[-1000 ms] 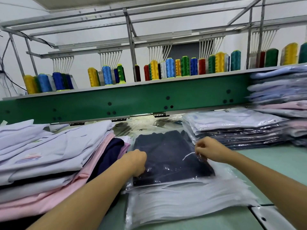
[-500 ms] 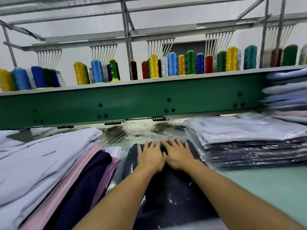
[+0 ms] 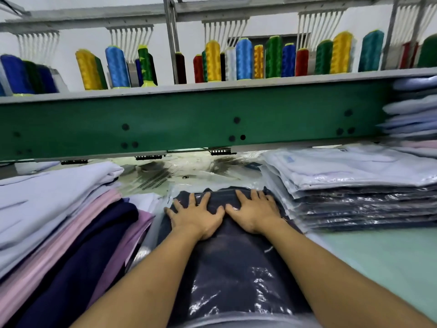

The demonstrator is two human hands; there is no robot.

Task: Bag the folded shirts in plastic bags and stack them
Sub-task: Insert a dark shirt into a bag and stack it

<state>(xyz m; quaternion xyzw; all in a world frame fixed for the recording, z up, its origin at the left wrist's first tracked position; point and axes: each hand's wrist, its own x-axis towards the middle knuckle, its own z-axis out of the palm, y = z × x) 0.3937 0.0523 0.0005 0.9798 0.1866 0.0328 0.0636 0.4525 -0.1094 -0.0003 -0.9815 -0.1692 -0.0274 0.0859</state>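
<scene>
The near end of the plastic bag (image 3: 238, 301), back behind the wrists, is crinkled, and I cannot tell whether it is sealed. If it is open, a hard forward shove could slide the slick film along the desk (image 3: 383, 261) and bunch the navy shirt (image 3: 227, 254) inside, spoiling the fold. Air is the other worry. Pressed out unevenly, it would leave a puffy pack that I think could skid off a stack.

The left hand (image 3: 196, 217) and right hand (image 3: 255, 213) lie flat side by side, thumbs nearly meeting. The fingers (image 3: 192, 200) are spread wide, gripping nothing, and press down through the film.

The shirt sits directly under the palms and fingers. It reaches just past the fingertips and runs back beneath the forearms.

Just left of the left fingers rises the unbagged pile (image 3: 61, 209) of folded shirts, close enough that a sideways slip could drag its edge. Just right of the right fingers sits the bagged stack (image 3: 354, 185), where this pack presumably goes.

Beyond the fingertips lies loose plastic (image 3: 179, 171). Past that is the green beam (image 3: 189, 119), with thread cones (image 3: 212, 60) above it.
</scene>
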